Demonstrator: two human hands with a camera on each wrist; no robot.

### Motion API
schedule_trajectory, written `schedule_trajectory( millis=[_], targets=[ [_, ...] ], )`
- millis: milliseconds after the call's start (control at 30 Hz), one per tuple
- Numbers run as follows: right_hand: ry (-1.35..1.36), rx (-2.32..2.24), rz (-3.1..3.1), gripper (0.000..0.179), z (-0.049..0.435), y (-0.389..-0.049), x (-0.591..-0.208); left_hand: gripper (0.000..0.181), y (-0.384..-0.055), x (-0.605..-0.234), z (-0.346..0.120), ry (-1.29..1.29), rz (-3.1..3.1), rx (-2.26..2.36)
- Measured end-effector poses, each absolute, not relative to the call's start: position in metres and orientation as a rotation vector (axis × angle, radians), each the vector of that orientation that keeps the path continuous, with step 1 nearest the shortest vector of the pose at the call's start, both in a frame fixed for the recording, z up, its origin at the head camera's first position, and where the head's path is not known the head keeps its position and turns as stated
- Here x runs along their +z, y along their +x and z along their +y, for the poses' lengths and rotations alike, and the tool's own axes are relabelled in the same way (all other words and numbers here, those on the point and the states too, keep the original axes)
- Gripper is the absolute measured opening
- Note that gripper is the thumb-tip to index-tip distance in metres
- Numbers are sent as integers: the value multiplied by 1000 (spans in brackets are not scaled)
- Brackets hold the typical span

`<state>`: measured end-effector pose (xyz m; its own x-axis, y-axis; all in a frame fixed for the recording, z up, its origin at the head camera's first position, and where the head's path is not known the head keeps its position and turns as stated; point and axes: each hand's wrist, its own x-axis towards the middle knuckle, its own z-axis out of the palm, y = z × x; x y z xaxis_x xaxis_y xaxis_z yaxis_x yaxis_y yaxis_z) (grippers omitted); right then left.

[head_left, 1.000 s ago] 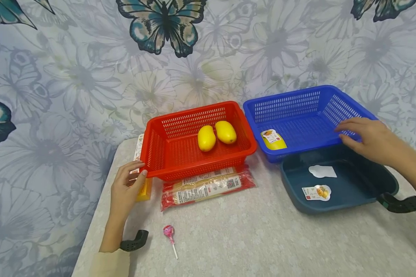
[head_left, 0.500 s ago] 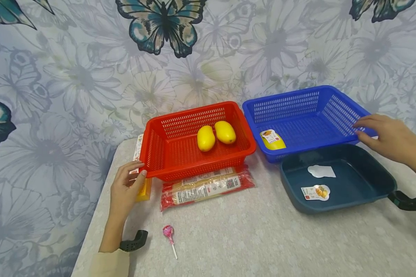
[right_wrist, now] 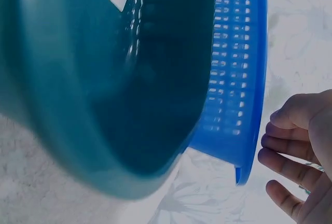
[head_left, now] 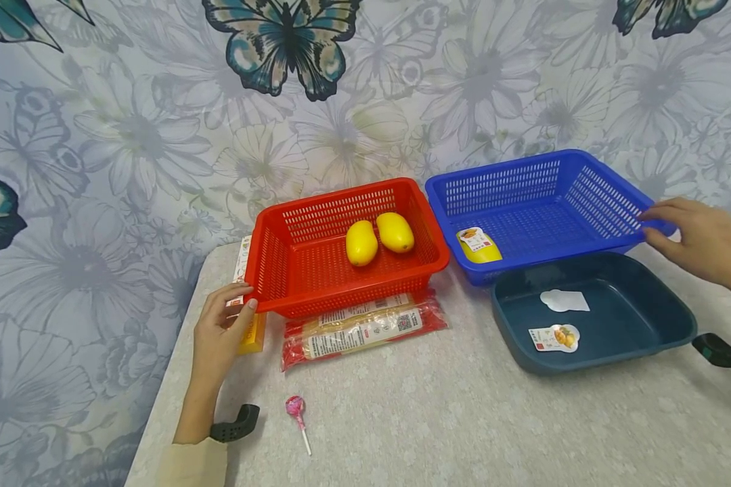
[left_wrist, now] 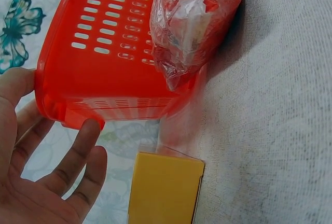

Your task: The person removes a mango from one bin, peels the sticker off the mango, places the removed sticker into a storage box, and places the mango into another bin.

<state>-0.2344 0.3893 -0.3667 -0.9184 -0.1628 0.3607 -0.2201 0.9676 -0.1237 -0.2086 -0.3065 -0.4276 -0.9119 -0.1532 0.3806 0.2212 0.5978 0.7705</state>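
My left hand rests at the front left corner of the red basket, thumb tip touching the rim and fingers loosely bent along the outside. Two yellow mangoes lie in that basket. At the right end of the blue basket, my right hand has its fingertips close to the rim; the right wrist view shows a narrow gap there. Nothing is held in it. A yellow mango in labelled packaging sits at the blue basket's front left. The dark teal basin stands in front of the blue basket.
Two paper labels lie in the basin. A red and clear noodle-like packet lies against the red basket's front. A yellow box is by the left hand. Nearer on the table lies a pink lollipop.
My right hand has moved right, from above the basin and blue basket's front edge to the blue basket's right corner. The left hand and baskets look unmoved.
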Motion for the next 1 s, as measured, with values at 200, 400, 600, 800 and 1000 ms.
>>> schedule_trajectory(
  millis=[200, 400, 600, 800, 1000],
  targets=[
    [246, 239, -2758, 25, 399, -235, -372, 36, -209, -428, -306, -53, -2429, -1251],
    [192, 249, -2778, 25, 403, -236, -374, 37, -211, -430, -307, -12, -2443, -1242],
    [168, 284, -2760, 24, 406, -235, -379, 36, -213, -430, -307, -8, -2451, -1254],
    [158, 300, -2758, 24, 409, -233, -384, 35, -211, -425, -309, -100, -2477, -1178],
    [165, 288, -2762, 25, 408, -233, -383, 29, -212, -400, -313, -198, -2489, -970]
  ],
)
